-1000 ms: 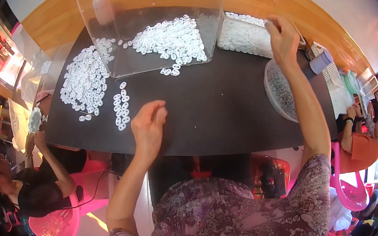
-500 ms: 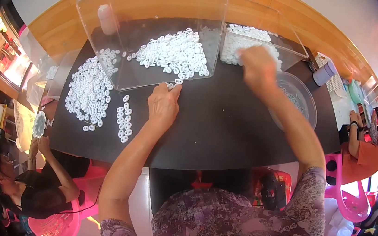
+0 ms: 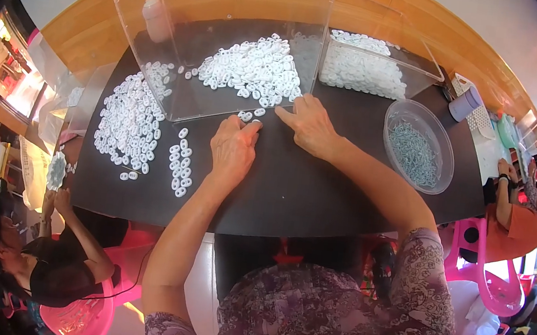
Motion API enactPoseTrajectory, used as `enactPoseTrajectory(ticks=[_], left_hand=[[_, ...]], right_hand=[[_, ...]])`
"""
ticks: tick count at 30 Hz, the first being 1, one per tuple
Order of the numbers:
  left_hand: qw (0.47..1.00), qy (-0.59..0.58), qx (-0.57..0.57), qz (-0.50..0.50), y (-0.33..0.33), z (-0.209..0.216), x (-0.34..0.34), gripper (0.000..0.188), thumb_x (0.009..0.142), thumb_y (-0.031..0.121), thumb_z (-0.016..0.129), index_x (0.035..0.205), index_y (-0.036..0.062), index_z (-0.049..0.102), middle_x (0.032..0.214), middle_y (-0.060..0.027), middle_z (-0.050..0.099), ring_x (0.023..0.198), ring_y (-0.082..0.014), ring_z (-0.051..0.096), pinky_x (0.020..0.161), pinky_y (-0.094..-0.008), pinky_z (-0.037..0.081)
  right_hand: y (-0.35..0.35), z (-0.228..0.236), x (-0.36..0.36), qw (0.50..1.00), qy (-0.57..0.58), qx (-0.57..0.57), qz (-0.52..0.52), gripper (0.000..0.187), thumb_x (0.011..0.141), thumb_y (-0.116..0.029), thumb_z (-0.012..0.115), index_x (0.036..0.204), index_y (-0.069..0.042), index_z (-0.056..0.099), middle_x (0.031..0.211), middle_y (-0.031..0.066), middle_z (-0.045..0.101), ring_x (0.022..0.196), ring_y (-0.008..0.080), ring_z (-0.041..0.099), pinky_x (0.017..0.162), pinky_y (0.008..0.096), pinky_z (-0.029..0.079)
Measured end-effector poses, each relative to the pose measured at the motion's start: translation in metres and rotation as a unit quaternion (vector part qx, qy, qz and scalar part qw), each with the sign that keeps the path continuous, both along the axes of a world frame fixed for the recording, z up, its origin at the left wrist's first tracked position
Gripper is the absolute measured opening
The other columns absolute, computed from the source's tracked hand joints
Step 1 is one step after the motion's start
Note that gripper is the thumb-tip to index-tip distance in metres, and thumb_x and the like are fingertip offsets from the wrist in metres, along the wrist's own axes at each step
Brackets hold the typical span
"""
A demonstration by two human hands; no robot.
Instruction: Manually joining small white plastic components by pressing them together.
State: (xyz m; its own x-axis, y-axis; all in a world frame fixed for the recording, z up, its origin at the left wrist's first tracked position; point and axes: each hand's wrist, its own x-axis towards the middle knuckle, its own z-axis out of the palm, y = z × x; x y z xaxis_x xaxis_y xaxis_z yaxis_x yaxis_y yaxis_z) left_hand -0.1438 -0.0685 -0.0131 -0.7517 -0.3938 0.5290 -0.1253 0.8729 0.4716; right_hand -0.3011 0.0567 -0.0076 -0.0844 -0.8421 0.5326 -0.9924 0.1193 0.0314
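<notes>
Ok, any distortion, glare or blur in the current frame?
Head view: the table's near edge bows, and the picture's corners fall black; same head view: the bright opening at far left looks washed out, while the left hand and right hand look fairly sharp.

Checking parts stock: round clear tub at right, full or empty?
Partly filled: small grey pieces lie in the round clear tub, with bare wall showing around them.

White pieces (image 3: 127,118), dark-brown table (image 3: 318,196)

Pink chairs (image 3: 503,301) flank a dark table (image 3: 325,194) before wood panelling (image 3: 88,38).
</notes>
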Motion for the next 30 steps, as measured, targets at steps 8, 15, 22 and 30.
enactPoseTrajectory(ticks=[8,15,22,30], left_hand=[[1.000,0.017,0.013,0.002,-0.002,-0.003,0.002,0.020,0.072,0.006,0.064,0.090,0.0107,0.069,0.075,-0.0080,0.052,0.077,-0.0252,0.054,0.064,-0.0375,0.044],[0.999,0.019,0.028,-0.002,-0.003,-0.004,0.003,0.019,0.073,0.007,0.064,0.090,0.0121,0.069,0.075,-0.0068,0.052,0.076,-0.0245,0.054,0.066,-0.0363,0.044],[0.983,0.036,0.180,-0.008,-0.017,-0.005,0.006,0.023,0.074,0.002,0.060,0.094,0.0092,0.067,0.080,-0.0100,0.060,0.080,-0.0280,0.059,0.070,-0.0367,0.046],[0.972,0.049,0.227,0.027,-0.021,0.001,0.014,0.021,0.075,0.003,0.060,0.095,0.0066,0.066,0.084,-0.0134,0.063,0.080,-0.0284,0.062,0.073,-0.0349,0.047]], right_hand=[[-0.014,-0.006,0.003,0.987,-0.152,-0.001,-0.060,0.022,0.070,-0.002,0.058,0.089,-0.009,0.065,0.081,0.0154,0.054,0.081,0.0317,0.051,0.071,0.0421,0.042],[-0.023,-0.008,0.002,0.967,-0.237,-0.019,-0.094,0.003,0.073,-0.005,0.059,0.076,-0.005,0.059,0.079,0.0161,0.056,0.080,0.0338,0.053,0.070,0.0444,0.043],[-0.024,-0.008,0.003,0.991,-0.117,-0.015,-0.055,0.006,0.070,-0.002,0.058,0.070,-0.001,0.052,0.077,0.0167,0.055,0.078,0.0341,0.053,0.068,0.0431,0.043],[0.009,-0.001,0.024,0.999,-0.039,-0.020,0.016,0.014,0.068,-0.002,0.061,0.073,-0.002,0.048,0.076,0.0139,0.048,0.076,0.0302,0.048,0.068,0.0396,0.041]])
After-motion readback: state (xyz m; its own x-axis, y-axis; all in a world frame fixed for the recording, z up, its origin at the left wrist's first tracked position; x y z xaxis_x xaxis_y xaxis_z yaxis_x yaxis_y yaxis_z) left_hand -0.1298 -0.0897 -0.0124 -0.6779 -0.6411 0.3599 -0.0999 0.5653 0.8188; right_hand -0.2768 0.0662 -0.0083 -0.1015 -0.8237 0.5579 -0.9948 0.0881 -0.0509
